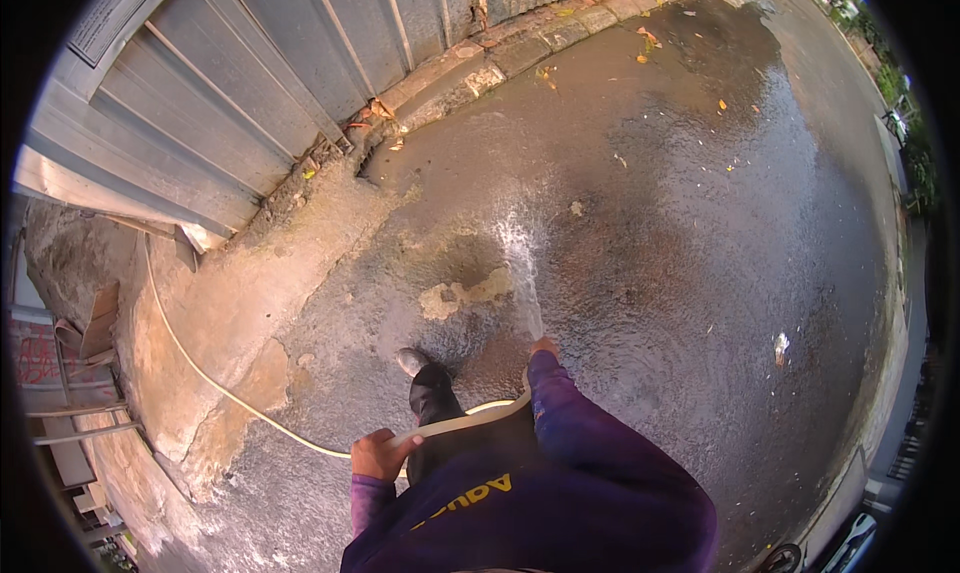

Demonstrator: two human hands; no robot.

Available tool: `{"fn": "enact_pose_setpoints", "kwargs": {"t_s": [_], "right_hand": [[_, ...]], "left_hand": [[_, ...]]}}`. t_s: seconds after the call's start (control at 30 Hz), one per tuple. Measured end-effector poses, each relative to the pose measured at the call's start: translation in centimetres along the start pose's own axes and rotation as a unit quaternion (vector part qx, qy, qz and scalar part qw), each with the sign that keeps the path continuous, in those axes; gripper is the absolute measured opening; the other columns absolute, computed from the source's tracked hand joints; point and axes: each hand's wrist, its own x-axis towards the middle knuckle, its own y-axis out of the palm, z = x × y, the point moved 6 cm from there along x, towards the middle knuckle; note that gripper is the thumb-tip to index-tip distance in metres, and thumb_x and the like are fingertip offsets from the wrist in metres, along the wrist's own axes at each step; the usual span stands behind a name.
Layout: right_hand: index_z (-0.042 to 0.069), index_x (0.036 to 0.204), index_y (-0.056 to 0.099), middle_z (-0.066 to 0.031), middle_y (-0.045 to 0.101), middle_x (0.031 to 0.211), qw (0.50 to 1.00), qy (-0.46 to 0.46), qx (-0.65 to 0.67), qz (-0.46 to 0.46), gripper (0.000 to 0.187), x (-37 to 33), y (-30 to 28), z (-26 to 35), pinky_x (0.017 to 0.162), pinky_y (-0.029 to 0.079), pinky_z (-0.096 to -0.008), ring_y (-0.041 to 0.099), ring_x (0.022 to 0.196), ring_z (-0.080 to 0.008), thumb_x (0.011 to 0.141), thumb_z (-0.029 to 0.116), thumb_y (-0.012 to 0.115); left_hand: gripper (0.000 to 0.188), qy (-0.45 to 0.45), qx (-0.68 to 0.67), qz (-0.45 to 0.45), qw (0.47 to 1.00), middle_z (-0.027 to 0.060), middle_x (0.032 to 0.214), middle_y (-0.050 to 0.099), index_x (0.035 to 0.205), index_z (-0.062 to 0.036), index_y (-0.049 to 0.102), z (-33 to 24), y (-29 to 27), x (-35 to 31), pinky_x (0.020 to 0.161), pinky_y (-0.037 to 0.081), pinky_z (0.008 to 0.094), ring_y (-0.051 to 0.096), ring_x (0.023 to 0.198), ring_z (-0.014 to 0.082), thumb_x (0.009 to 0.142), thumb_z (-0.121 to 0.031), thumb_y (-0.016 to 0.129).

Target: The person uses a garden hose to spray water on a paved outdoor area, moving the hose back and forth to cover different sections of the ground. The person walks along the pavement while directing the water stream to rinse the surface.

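A pale cream garden hose (462, 423) runs across my front from one hand to the other. My left hand (380, 455) is closed around it at waist height. At the hose's front end is my right hand (544, 346), closed on it, with the fingers partly hidden by my purple sleeve. From there a spray of water (520, 263) shoots forward onto the wet pavement (640, 273). Behind my left hand the hose trails over the ground to the left, toward the metal gate (220, 103). My shoe (411, 361) shows just ahead of me.
A stone kerb (520, 55) follows the foot of the metal fence, with a broken edge near the gate. Scattered leaves (648, 39) and a white scrap (781, 349) lie on the wet road. Part of a parked vehicle (850, 543) shows at lower right.
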Motion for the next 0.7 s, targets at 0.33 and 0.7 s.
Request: {"fn": "enact_pose_setpoints", "kwargs": {"t_s": [0.33,0.7], "right_hand": [[0.011,0.119,0.069,-0.0179,0.069,0.120,0.999,-0.006,0.001,-0.040,0.033,-7.5,7.3,13.4,0.090,0.055,-0.0487,0.067,0.110,-0.0367,0.098,0.028,0.049],[0.010,0.119,0.065,-0.0203,0.069,0.115,0.994,0.062,0.072,-0.059,0.038,-12.3,11.1,18.0,0.089,0.055,-0.0508,0.067,0.110,-0.0384,0.104,0.030,0.037]], "left_hand": [[0.061,0.002,0.001,0.008,1.000,0.0232,0.059,0.058,0.060,0.0011,0.060,14.0,-9.0,8.5,0.056,0.047,0.0487,0.061,0.058,0.0422,0.071,-0.055,0.082],[0.051,-0.079,-0.044,0.051,0.995,0.0203,0.061,0.063,0.069,-0.0011,0.069,18.5,-13.8,9.0,0.057,0.049,0.0456,0.066,0.060,0.0376,0.072,-0.050,0.083]]}}
